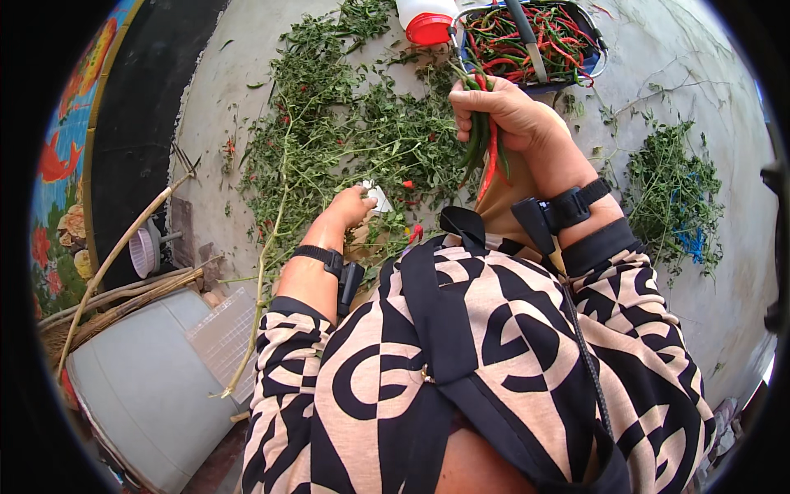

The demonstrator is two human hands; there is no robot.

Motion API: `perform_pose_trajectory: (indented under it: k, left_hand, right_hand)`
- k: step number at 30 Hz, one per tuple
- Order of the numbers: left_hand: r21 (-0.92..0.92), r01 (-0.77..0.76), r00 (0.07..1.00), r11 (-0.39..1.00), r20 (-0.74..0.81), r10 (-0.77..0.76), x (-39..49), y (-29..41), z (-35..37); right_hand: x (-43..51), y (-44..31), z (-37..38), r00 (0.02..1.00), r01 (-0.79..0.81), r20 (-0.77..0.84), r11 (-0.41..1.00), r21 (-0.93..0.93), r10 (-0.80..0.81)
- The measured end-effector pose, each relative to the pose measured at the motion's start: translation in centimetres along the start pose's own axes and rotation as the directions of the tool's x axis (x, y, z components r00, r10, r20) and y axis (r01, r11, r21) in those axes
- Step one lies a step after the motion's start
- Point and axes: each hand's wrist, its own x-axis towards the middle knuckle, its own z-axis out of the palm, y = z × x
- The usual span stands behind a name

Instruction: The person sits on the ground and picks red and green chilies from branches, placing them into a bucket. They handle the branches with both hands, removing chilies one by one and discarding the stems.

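My right hand [498, 111] is closed around a bunch of red and green chili peppers [484, 145], held by their upper ends with the tips hanging down. Just beyond it stands a basket [603, 49] with a metal rim and dark handle, full of red and green chilies [558, 40]. My left hand [356, 205] is low over the uprooted chili plants [370, 136], beside a small white object [376, 197]; whether its fingers grip a stem is unclear. A long bare-rooted stem [262, 278] runs past my left forearm.
A white container with a red lid [429, 29] lies left of the basket. A smaller plant heap with blue strands [676, 191] is at right. At left are a forked wooden stick [117, 253], a grey padded surface [142, 370] and a pink-white round plastic thing [143, 252].
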Motion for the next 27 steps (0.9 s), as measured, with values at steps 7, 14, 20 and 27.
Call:
perform_pose_trajectory:
  k: [7,14,20,27]
  left_hand:
    - [-0.471,-0.082,0.98,0.878,-0.199,-0.015,-3.6,3.6,-3.5]
    - [-0.689,-0.198,0.96,0.697,-0.28,-0.004,-8.4,5.8,-6.3]
    - [-0.726,-0.205,0.966,0.656,-0.257,0.017,-10.5,7.8,-6.7]
    - [-0.768,-0.223,0.971,0.6,-0.226,0.072,-11.6,8.9,-6.8]
  right_hand:
    - [2.2,4.3,2.8,0.997,-0.035,0.039,0.876,-0.481,0.062]
    - [4.5,8.6,3.5,0.992,0.011,-0.034,0.362,-0.932,-0.118]
    - [4.8,9.5,3.9,0.997,0.082,0.077,0.462,-0.883,-0.032]
    - [4.5,9.0,4.3,0.995,0.096,0.07,0.507,-0.857,-0.069]
